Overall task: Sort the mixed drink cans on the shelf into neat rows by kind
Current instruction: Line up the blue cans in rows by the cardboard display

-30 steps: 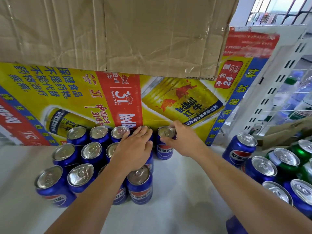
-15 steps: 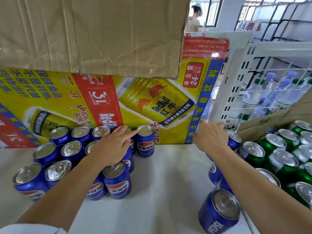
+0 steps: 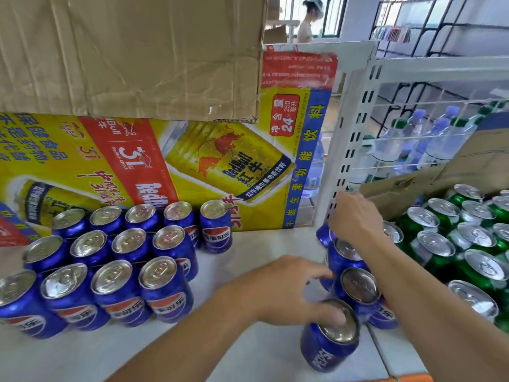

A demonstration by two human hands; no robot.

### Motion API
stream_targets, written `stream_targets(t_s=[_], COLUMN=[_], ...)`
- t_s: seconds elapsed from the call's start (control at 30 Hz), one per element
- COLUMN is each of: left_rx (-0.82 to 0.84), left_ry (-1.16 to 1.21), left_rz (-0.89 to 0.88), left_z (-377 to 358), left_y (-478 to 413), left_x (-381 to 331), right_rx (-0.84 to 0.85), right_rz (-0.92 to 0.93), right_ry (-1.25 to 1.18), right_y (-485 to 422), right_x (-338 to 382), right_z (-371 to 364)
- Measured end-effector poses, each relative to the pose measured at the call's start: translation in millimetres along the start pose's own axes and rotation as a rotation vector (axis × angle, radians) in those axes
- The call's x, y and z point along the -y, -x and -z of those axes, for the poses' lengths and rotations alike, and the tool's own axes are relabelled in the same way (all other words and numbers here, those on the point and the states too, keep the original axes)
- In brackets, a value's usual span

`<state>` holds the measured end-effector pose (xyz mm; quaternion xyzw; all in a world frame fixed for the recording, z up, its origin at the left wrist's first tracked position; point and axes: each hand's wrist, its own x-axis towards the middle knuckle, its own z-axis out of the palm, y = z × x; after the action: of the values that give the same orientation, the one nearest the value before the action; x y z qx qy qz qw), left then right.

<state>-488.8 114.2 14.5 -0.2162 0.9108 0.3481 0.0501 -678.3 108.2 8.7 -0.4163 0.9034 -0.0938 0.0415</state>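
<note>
Blue Pepsi cans (image 3: 115, 271) stand in three tidy rows at the left of the white shelf (image 3: 248, 359). A few more blue cans (image 3: 355, 288) cluster on the right, beside several green cans (image 3: 440, 244). My left hand (image 3: 292, 290) reaches across to this cluster with fingers spread. Its thumb lies on the top of the nearest blue can (image 3: 327, 351). My right hand (image 3: 355, 219) is farther back, fingers curled down over a blue can (image 3: 322, 234) that is mostly hidden under it.
A yellow Red Bull carton (image 3: 192, 166) forms the back wall, with a brown cardboard box (image 3: 137, 51) overhanging it. A white perforated upright (image 3: 347, 150) and wire mesh separate off water bottles (image 3: 413, 139). A cardboard flap (image 3: 413, 186) lies behind the green cans.
My left hand left the sorted blue rows and crossed right to the loose blue cans. My right hand moved from the back row to the right cluster. The view turned right.
</note>
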Motion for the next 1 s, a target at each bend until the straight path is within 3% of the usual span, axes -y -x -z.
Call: stream_targets(t_s=[0.1, 0.27, 0.7, 1.0], left_rx=[0.094, 0.104, -0.089, -0.375], left_ry=[0.007, 0.007, 0.285, 0.449], left_rz=[-0.017, -0.018, 0.002, 0.077], left_z=[-7, -14, -28, 7], left_y=[-4, -4, -2, 26], left_x=[-5, -1, 15, 37], right_rx=[-0.083, -0.038, 0.035, 0.083], right_rz=[0.097, 0.231, 0.142, 0.287], right_ry=[-0.051, 0.01, -0.091, -0.257], right_y=[3, 6, 14, 17], right_x=[-1, 2, -2, 8], right_z=[0, -5, -6, 5])
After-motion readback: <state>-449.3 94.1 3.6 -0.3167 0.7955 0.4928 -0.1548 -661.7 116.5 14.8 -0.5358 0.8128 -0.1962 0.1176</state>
